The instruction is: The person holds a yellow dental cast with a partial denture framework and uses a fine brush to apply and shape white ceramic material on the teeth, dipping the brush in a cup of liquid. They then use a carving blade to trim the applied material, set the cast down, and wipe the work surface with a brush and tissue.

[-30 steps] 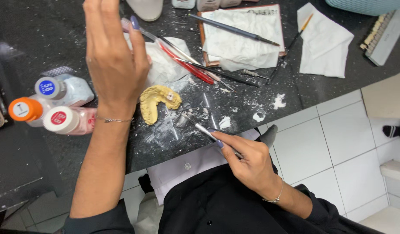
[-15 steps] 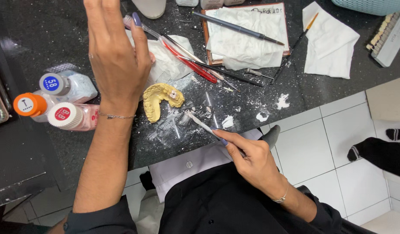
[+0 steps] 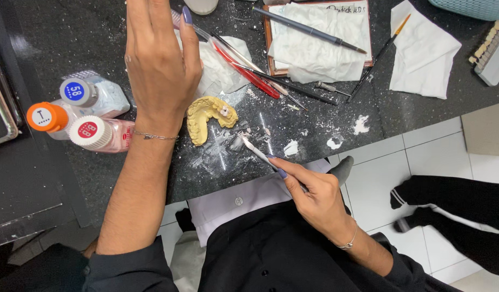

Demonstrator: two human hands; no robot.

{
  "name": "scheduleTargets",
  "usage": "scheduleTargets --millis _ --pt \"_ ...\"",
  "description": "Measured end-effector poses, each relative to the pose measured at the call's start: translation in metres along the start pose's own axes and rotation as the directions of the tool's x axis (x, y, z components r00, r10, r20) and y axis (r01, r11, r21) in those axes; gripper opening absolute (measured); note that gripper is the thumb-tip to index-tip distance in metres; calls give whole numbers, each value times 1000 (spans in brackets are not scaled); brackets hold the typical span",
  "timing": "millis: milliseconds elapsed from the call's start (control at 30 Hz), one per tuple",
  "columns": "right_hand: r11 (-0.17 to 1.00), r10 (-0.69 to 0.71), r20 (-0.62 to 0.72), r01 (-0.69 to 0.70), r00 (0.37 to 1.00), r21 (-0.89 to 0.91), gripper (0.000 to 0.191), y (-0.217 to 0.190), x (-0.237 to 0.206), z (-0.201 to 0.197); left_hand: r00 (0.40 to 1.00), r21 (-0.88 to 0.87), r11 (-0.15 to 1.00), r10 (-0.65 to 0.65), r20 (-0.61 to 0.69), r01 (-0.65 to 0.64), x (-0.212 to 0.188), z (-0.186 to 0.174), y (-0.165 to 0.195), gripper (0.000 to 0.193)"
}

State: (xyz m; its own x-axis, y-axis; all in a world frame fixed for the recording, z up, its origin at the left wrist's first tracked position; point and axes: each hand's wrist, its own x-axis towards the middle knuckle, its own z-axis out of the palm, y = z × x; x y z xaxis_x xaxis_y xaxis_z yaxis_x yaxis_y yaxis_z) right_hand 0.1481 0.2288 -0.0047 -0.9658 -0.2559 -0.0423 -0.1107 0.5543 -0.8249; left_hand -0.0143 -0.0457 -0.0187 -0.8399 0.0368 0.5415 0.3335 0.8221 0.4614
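Note:
A yellow plaster dental cast [image 3: 209,117] shaped like an arch lies on the dark speckled counter [image 3: 412,116]. My right hand [image 3: 314,192] grips a thin metal spatula [image 3: 258,154], its tip resting in white powder just right of the cast. My left hand [image 3: 160,62] is stretched forward over the counter, palm down, fingers extended toward crumpled tissue [image 3: 220,73] and slim tools; what its fingertips touch is cut off by the frame edge.
Three small bottles [image 3: 79,116] with blue, orange and red caps lie at the left. Red-handled and dark instruments [image 3: 260,75], a tissue-lined tray [image 3: 317,38], a brush [image 3: 376,57], a white napkin [image 3: 422,51] and a tooth shade guide [image 3: 490,51] sit behind. Another person's dark-clothed legs [image 3: 455,203] are at the right.
The spatula tip has slid a little left toward the cast. The other person's legs have come further into view at the right. My left hand stays forward.

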Motion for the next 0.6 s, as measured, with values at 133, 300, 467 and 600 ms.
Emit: scheduleTargets --millis 133,300,467,600 --pt "998 61 -24 -61 998 27 34 2 0 1 993 0 997 71 -93 -72 0 -1 2 46" --pt "999 45 -14 -45 999 15 33 0 1 -2 991 35 995 94 -92 -91 -1 1 1 45" --pt "995 -85 -17 84 996 -52 32 -16 -1 -1 994 30 997 78 -77 -76 -1 2 1 45" --pt "995 -90 -1 90 996 -52 32 -22 8 -3 993 43 996 81 -88 -77 -1 0 0 47"
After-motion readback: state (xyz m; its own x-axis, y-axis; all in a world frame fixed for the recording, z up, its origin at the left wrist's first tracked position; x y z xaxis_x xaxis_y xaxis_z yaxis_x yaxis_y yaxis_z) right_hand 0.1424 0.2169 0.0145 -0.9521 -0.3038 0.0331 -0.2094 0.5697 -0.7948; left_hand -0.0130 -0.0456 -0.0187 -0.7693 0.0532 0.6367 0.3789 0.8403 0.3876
